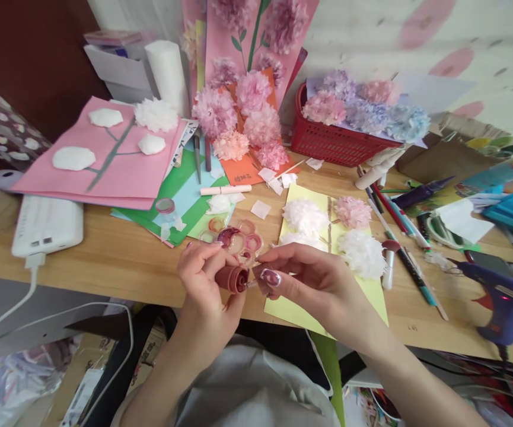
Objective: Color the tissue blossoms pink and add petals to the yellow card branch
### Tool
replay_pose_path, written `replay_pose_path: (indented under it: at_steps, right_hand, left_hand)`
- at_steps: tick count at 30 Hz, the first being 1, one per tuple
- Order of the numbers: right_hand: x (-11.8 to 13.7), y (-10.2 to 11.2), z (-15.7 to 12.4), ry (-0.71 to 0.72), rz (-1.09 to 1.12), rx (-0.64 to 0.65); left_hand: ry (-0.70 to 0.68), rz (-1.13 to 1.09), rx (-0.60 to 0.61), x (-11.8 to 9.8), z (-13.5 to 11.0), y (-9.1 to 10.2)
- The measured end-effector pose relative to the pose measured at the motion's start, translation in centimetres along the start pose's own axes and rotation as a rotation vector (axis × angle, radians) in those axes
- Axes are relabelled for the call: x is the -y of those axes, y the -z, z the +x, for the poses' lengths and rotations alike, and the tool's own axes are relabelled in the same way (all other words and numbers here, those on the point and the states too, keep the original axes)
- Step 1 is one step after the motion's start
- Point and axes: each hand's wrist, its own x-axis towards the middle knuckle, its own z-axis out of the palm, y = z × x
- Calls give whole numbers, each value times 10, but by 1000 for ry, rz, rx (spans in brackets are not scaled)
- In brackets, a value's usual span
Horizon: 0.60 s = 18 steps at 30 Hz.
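Note:
My left hand [203, 281] is wrapped round a small reddish-brown lip gloss tube [229, 279], its open mouth facing right. Close by, my right hand [314, 281] pinches a brownish cap [262, 280] with a thin applicator stick that points at the tube's mouth. Whether the stick's tip touches the rim I cannot tell. Just beyond the fingers lies a clear flower-shaped palette [249, 237] stained with red and purple. Under the right hand is a yellow sheet [292, 308] bearing white paper flowers [305, 216] and a pink flower [353, 212].
A red basket [327, 142] of paper flowers stands at the back. Pink sheets [136, 184] lie left, beside a white power bank [49, 225]. Pens and a makeup brush [389, 264] are on the right, near a blue glue gun [500, 296]. Paper scraps [260, 209] are scattered mid-table.

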Motion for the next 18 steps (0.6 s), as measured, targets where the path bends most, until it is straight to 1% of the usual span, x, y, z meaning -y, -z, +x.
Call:
replay_pose_path:
  at_steps: [7, 9, 11, 13, 15, 18]
  right_hand:
    - [-17, 3, 8, -183, 278, 25]
    - [-21, 3, 8, -209, 310, 7]
    - [-23, 6, 8, -201, 287, -7]
    - [-22, 11, 8, -137, 196, -23]
    - [-20, 18, 8, -22, 36, -51]
    - [-16, 27, 9, 174, -356, -88]
  left_hand:
    - [-12, 1, -9, 8, -4, -6]
    - [-17, 3, -6, 10, -4, -6]
    - [-23, -10, -6, 11, -4, -4]
    - [-28, -18, 5, 13, -2, 1]
    - [-41, 16, 23, 18, 2, 8]
    - [-72, 111, 46, 31, 6, 14]
